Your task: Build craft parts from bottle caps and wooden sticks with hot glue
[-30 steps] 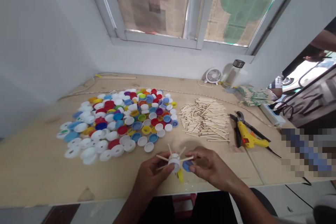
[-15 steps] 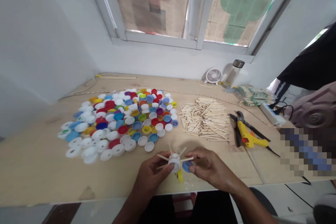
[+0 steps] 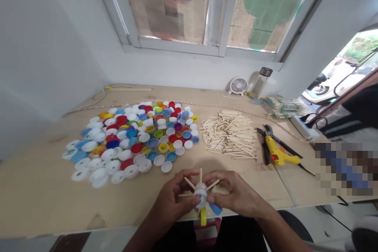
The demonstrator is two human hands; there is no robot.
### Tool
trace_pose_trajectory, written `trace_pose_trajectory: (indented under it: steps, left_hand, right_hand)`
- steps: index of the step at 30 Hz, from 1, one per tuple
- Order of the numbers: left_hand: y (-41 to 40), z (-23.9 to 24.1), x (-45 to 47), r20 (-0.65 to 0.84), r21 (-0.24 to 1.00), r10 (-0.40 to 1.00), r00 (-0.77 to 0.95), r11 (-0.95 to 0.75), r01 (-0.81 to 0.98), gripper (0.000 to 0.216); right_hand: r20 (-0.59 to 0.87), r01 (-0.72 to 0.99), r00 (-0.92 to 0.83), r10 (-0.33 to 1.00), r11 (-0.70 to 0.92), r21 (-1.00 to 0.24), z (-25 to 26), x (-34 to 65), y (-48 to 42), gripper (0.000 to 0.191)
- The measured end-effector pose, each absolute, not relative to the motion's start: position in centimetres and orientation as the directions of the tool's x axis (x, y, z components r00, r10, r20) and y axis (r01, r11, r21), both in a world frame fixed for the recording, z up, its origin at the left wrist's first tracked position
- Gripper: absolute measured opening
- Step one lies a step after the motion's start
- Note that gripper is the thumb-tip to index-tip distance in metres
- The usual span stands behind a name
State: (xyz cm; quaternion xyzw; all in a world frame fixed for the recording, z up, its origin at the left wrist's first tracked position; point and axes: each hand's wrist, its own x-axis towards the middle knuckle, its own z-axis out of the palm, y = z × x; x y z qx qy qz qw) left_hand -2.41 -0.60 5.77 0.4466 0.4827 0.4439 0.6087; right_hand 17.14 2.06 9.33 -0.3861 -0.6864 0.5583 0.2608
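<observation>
Head view, 1 camera. The white cap [image 3: 200, 196] with radiating sticks [image 3: 201, 177] has been turned; 1 stick now points to 12 o'clock. The left hand [image 3: 174, 193] pinches it; the right hand [image 3: 233, 195] has shifted in, its thumb apparently on the rim, so both sides are held. Yellow cap [image 3: 203, 217] at 6 o'clock, blue cap [image 3: 216, 208] at 4. Surroundings: cap pile [image 3: 136, 148] at 10, stick pile [image 3: 233, 136] at 1, glue gun [image 3: 280, 155] at 2. Fingers obstruct some joints.

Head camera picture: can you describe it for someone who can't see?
The left hand and right hand hold a white cap bristling with wooden sticks. Colourful caps, more sticks and a yellow glue gun lie on the table.
</observation>
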Motion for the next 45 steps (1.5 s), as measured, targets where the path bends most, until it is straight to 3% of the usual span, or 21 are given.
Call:
trace_pose_trajectory:
  steps: [7,12,17,19,23,31,37,45]
  left_hand:
    - [-0.5,5.7,-2.5,-0.199,0.956,0.971,0.129,0.222,-0.193,0.054]
    - [-1.1,5.4,-2.1,-0.217,0.931,0.966,0.139,0.248,-0.269,0.039]
    - [-1.2,5.5,-2.4,-0.271,0.927,0.961,0.044,0.274,-0.255,0.033]
    - [-1.3,5.5,-2.6,-0.298,0.926,0.953,-0.06,0.273,-0.259,0.035]
    - [-1.3,5.1,-2.7,-0.331,0.893,0.933,-0.139,0.263,-0.365,0.038]
    - [-0.5,2.6,-3.7,-0.362,0.856,0.924,-0.121,0.278,-0.435,0.045]
    - [-0.7,3.4,-3.5,-0.39,0.843,0.909,-0.145,0.289,-0.455,0.049]
    - [-0.8,3.6,-3.2,-0.397,0.847,0.897,-0.195,0.276,-0.454,0.049]
  right_hand:
    - [-0.092,0.169,-0.445,0.891,-0.017,-0.985,8.3,16.1,1.4,0.025]
    - [-0.037,0.2,-0.386,0.922,0.044,-0.979,7.6,15.5,1.0,0.024]
    - [0.03,0.248,-0.482,0.876,0.169,-0.954,8.3,16.2,1.9,0.031]
    - [0.097,0.369,-0.463,0.881,0.291,-0.883,8.5,16.7,3.3,0.032]
    - [0.18,0.713,-0.374,0.91,0.407,-0.571,8.2,16.3,7.4,0.026]
    - [0.127,0.84,-0.478,0.869,0.495,-0.224,7.0,11.7,12.8,0.022]
    - [0.099,0.84,-0.522,0.847,0.53,-0.111,6.2,11.1,13.2,0.02]
    - [0.143,0.782,-0.604,0.784,0.618,-0.083,6.7,11.1,12.1,0.03]
